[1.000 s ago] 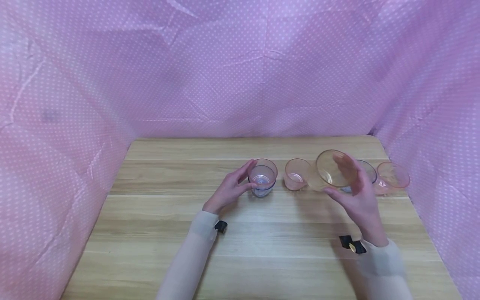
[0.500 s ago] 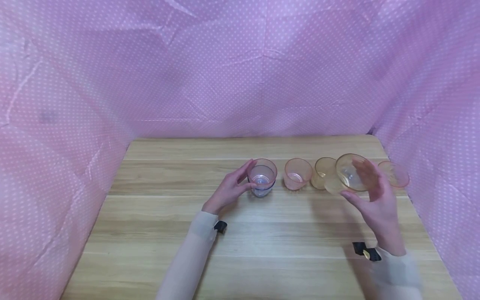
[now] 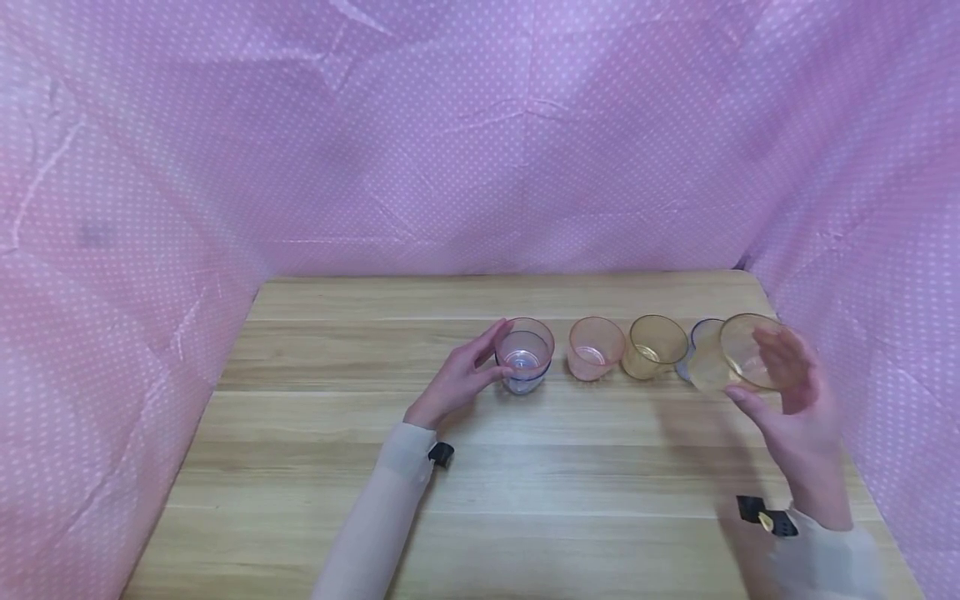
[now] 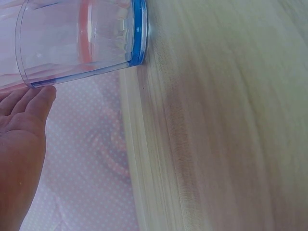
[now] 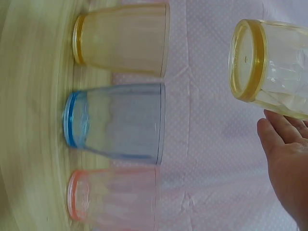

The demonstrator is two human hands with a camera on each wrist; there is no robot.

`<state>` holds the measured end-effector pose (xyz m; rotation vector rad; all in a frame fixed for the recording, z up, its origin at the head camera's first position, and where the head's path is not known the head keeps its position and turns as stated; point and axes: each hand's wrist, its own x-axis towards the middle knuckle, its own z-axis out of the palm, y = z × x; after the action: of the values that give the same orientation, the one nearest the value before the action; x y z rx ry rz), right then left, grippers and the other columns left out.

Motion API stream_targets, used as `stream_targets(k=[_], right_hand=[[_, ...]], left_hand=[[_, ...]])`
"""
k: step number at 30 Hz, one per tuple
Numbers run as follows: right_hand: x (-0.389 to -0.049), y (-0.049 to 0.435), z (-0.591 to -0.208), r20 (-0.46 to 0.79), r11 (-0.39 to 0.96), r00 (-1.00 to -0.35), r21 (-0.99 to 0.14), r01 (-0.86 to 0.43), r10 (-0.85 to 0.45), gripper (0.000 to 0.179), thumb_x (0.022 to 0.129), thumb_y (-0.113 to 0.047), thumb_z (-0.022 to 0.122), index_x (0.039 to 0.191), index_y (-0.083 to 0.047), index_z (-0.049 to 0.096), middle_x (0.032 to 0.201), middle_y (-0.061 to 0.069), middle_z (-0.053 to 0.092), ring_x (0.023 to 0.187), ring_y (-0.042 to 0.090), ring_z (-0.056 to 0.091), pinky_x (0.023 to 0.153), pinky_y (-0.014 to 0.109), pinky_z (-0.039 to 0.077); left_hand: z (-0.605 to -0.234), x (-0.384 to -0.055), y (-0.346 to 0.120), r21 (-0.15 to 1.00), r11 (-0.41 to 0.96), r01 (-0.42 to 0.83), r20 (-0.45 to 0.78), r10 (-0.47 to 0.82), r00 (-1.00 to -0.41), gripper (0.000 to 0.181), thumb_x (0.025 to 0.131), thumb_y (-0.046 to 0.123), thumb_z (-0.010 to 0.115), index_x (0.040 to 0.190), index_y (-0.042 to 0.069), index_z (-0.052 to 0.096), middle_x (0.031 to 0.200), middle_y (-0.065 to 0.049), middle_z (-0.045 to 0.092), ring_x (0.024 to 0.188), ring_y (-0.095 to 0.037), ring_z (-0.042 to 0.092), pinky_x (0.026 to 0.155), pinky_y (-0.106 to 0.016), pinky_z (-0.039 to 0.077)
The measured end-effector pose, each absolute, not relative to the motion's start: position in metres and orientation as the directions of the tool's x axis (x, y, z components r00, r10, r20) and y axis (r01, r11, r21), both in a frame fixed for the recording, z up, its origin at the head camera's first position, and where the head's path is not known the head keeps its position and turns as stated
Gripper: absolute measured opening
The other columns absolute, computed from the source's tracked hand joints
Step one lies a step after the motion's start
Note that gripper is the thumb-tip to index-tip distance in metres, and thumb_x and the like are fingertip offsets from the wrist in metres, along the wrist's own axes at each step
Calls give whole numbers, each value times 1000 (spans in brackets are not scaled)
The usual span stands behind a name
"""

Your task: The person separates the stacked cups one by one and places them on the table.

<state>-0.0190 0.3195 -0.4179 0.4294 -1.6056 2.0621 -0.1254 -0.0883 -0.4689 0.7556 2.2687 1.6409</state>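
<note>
My left hand (image 3: 456, 379) grips a stack of two clear tumblers by its left side: a pink tumbler (image 3: 527, 333) nested inside a blue tumbler (image 4: 138, 33), upright on the table. Raised above the table at the right, my right hand (image 3: 798, 417) holds a yellow tumbler (image 5: 249, 60) between thumb and fingers, its rim tipped toward the head camera. Beneath and beside it stand another yellow tumbler (image 3: 654, 354), another blue tumbler (image 5: 118, 122) and a pink tumbler (image 5: 115, 199). In the head view, the held tumbler and hand cover that last pink one.
One more pink tumbler (image 3: 596, 354) stands between the left-hand stack and the standing yellow one, in the same row. A wooden table (image 3: 525, 500) lies under everything. Pink dotted cloth (image 3: 480, 150) hangs behind it and at both sides.
My right hand has carried the yellow tumbler rightward along the row, uncovering the standing yellow tumbler and passing over the blue one. My left hand and its stack have stayed put.
</note>
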Motion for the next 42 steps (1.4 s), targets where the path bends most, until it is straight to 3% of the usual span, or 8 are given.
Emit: stream_targets(k=[14, 23, 30, 42], right_hand=[[-7, 340, -419, 482, -202, -830, -816, -542, 281, 85, 66, 48, 55, 145, 19, 41, 142, 27, 57, 135, 30, 52, 120, 29, 38], [3, 352, -423, 403, -127, -849, -875, -467, 342, 89, 66, 47, 55, 147, 13, 42, 145, 24, 56, 135, 26, 53, 116, 26, 41], [5, 366, -431, 423, -114, -835, -866, -487, 351, 86, 67, 45, 59, 145, 14, 45, 144, 22, 59, 134, 26, 53, 109, 24, 45], [19, 381, -441, 280, -15, -865, -949, -314, 417, 83, 74, 40, 60, 148, 5, 46, 146, 16, 58, 132, 20, 54, 104, 19, 45]], left_hand=[[-468, -124, -88, 941, 231, 247, 89, 534, -841, 81, 97, 17, 72, 164, 12, 27, 165, 3, 37, 150, -19, 36, 121, -28, 33], [-467, -124, -88, 936, 240, 256, 90, 540, -837, 80, 98, 16, 71, 164, 11, 27, 165, 3, 36, 150, -19, 36, 120, -25, 33], [-467, -124, -88, 937, 236, 260, 97, 537, -838, 80, 98, 16, 71, 164, 6, 27, 165, 1, 36, 150, -21, 36, 121, -29, 33], [-468, -125, -87, 934, 216, 283, 126, 542, -831, 79, 97, 12, 71, 162, 1, 27, 165, -3, 38, 151, -21, 35, 121, -28, 34]])
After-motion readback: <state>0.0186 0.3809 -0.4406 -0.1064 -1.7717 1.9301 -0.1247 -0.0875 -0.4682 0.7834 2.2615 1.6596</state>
